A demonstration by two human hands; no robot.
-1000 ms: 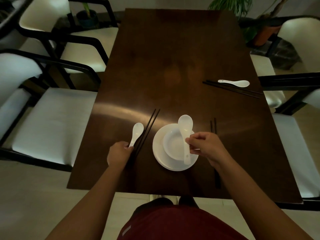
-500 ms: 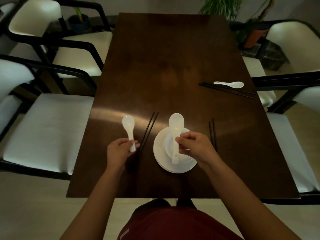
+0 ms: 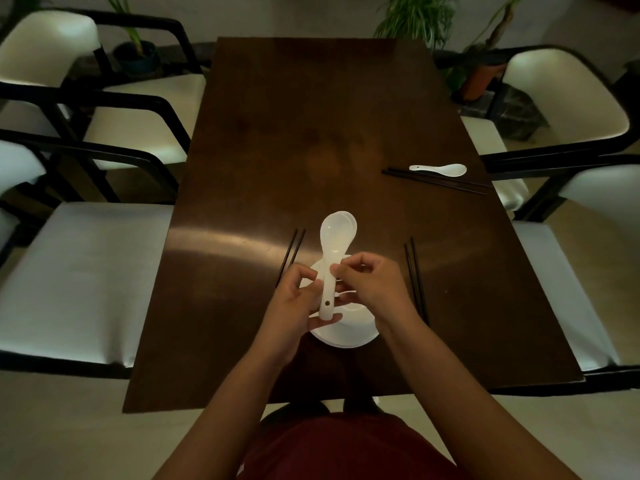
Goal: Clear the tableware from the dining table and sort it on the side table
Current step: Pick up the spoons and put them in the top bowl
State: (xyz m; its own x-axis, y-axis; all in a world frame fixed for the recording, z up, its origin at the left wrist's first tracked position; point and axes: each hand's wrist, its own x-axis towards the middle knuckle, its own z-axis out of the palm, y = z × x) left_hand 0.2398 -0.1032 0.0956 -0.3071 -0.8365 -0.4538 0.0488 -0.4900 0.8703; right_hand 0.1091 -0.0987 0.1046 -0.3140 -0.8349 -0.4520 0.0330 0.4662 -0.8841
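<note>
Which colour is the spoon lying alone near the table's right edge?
White; the lone spoon shows clearly in the head view, beside dark chopsticks.

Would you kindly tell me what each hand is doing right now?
Left hand: closed on the stacked spoons.
Right hand: pinching the same spoons' handle.

Four cream-cushioned armchairs with black frames stand around a dark space: near left chair [image 3: 79,282], far left chair [image 3: 145,109], near right chair [image 3: 561,289] and far right chair [image 3: 568,95]. A dark plant pot [image 3: 136,57] sits on the floor at far left. A leafy green plant [image 3: 415,15] rises at far centre, a terracotta pot [image 3: 479,79] to its right. The floor [image 3: 69,427] is pale.
</note>
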